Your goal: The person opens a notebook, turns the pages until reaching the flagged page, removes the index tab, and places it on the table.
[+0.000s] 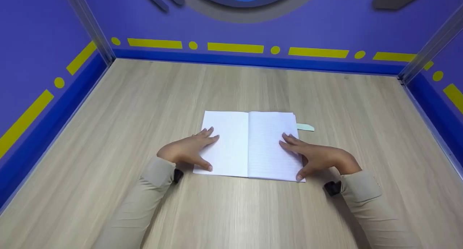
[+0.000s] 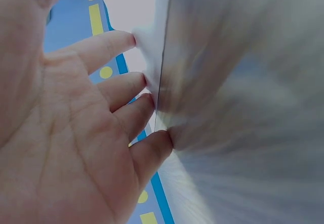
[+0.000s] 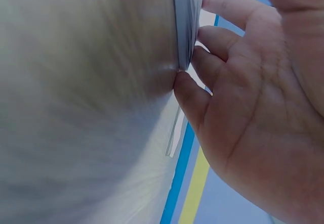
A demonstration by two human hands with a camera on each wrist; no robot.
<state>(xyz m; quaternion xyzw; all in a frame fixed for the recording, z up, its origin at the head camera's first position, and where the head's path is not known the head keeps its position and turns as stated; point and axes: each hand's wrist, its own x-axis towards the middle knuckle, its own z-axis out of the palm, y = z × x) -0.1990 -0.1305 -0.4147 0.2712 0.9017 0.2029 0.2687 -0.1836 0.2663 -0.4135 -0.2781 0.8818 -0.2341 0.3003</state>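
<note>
White book (image 1: 231, 144) lies open and flat, right page (image 1: 267, 151) faintly lined, midway between left and right edges of the bench (image 1: 249, 86).

A hand could pass over the table (image 1: 249, 86) between the book (image 1: 242, 142) and the back wall (image 1: 311, 32), or from the near side between the sleeves (image 1: 134, 205), while the left hand (image 1: 190, 149) and right hand (image 1: 318, 157) block the book's sides and a strip (image 1: 305, 127) juts out rightward.
</note>
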